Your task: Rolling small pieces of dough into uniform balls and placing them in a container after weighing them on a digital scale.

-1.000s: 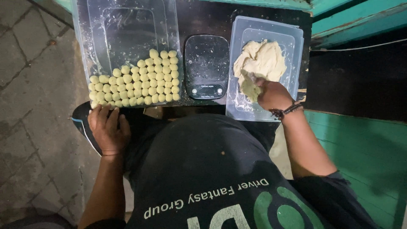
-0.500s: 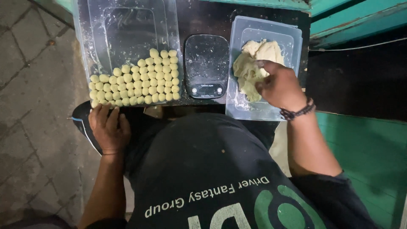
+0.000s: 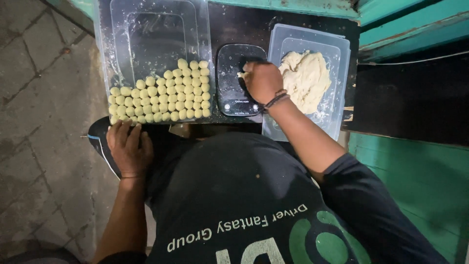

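right hand [image 3: 263,80] closed over a small dough piece [image 3: 241,75], pinched at the fingertips above the black scale [image 3: 238,78], at 12 o'clock from the torso. dough judged soft, light, tacky; best held by a gentle pinch at its sides. main dough mass [image 3: 307,79] sits in the clear tray [image 3: 342,58] at 3 o'clock of the scale. right wrist bent, forearm running to 5 o'clock. left hand [image 3: 128,146] open, empty, palm down at 6 o'clock of the dough balls [image 3: 166,95] on the worktop [image 3: 229,29].
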